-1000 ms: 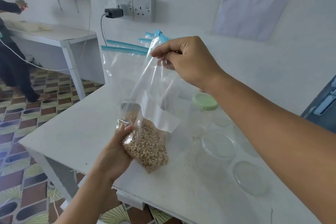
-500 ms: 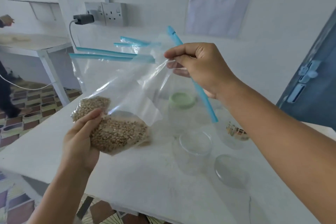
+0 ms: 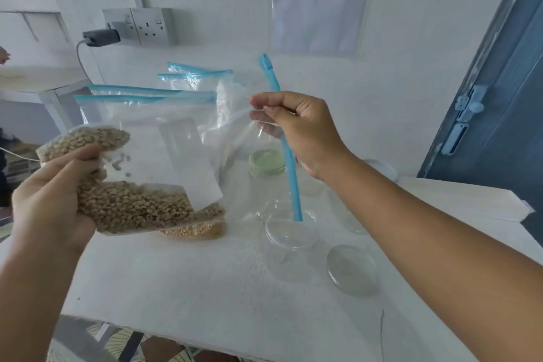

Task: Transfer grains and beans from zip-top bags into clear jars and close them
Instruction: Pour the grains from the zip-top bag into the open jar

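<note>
A clear zip-top bag of pale beans [image 3: 129,203] is held tipped on its side above the white table [image 3: 188,288]. My left hand [image 3: 53,197] grips its bean-filled bottom. My right hand [image 3: 296,126] pinches the bag's open mouth by its blue zip strip [image 3: 289,167], which hangs down over an open clear jar [image 3: 289,247]. The jar's clear lid [image 3: 352,269] lies flat just right of it. The beans have slid partway toward the mouth.
Several more blue-topped zip bags [image 3: 176,91] lean against the wall behind. A jar with a green lid [image 3: 266,163] and other clear jars [image 3: 382,170] stand further back. A second bag of yellowish grain [image 3: 199,229] lies on the table. A blue door [image 3: 499,97] is at the right.
My left hand has lifted the bag's bottom up and to the left, tipping it more level. Beans have shifted toward the mouth. The zip strip now hangs over the open jar.
</note>
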